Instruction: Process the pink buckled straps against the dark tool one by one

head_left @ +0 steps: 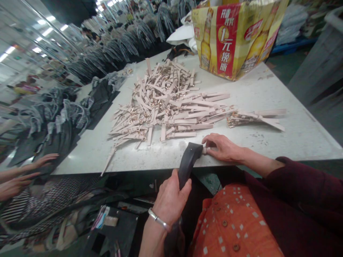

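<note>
**Black tool in my left grip, strap piece under my right, at the near table edge**

My left grip [170,200] is pressed together around the lower shaft of a black tool [187,164]. I hold it just below the near edge of the table [294,135], with a silver bracelet [158,218] on that wrist. The tool rises up and to the right from my fist, and its broad dark head rests on the table's near rim.

My right grip [223,148] lies low on the table just right of that head. Its thumb and forefinger pinch a small beige strap piece [205,150], and the other fingers are laid flat. The piece sits between my fingertips and the tool's head and touches the head.

Just beyond both hands, a big loose pile of straps [166,103] spreads toward the far side. They are beige, many with gold buckles, and a few trail off the near left edge. A small bundle of straps [254,117] lies apart to the right of the pile, beyond my right grip. A yellow and red cardboard box [233,35] stands at the far right of the table.

At the near left, off the table, a co-worker's hand [44,160] reaches over dark bags [61,121] in clear wrapping.
</note>
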`<state>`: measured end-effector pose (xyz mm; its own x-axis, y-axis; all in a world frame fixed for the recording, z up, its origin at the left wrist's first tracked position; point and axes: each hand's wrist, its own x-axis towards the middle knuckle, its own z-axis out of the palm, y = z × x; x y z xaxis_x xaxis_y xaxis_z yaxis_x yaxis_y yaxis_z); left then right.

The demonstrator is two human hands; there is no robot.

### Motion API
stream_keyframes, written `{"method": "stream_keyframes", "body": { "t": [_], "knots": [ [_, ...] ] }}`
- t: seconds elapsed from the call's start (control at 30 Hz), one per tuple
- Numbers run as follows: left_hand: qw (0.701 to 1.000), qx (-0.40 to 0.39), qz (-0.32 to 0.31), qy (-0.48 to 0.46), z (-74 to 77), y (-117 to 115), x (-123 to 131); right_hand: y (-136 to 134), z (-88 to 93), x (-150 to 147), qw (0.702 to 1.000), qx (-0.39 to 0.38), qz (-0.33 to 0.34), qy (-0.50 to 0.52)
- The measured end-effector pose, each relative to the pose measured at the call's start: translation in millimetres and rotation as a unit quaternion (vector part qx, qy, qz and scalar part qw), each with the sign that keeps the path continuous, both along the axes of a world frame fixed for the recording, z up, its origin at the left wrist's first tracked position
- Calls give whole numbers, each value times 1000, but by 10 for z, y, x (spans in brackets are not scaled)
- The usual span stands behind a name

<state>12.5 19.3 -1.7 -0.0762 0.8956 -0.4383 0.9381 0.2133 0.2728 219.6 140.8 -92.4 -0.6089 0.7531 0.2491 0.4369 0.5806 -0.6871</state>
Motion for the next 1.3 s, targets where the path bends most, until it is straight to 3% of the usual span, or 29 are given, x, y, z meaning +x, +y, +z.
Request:
{"method": "stream_keyframes", "body": {
  "t": [0.33,0.7,1.07,1.17,1.3],
  "knots": [
    [1000,9,4,9,-102,85,-26,-96,31,71,996,48,-54,-56],
    [1000,-9,0,11,34,-200,18,-101,-68,89,997,42,-53,-23],
    [1000,20,12,17,-111,18,42,-110,7,52,992,39,-75,-89],
    [999,31,17,6,-114,-14,-13,-143,51,45,989,39,-92,-111],
    [999,39,32,-4,-43,-127,-96,-197,71,32,995,33,-65,-71]
  ]
}}
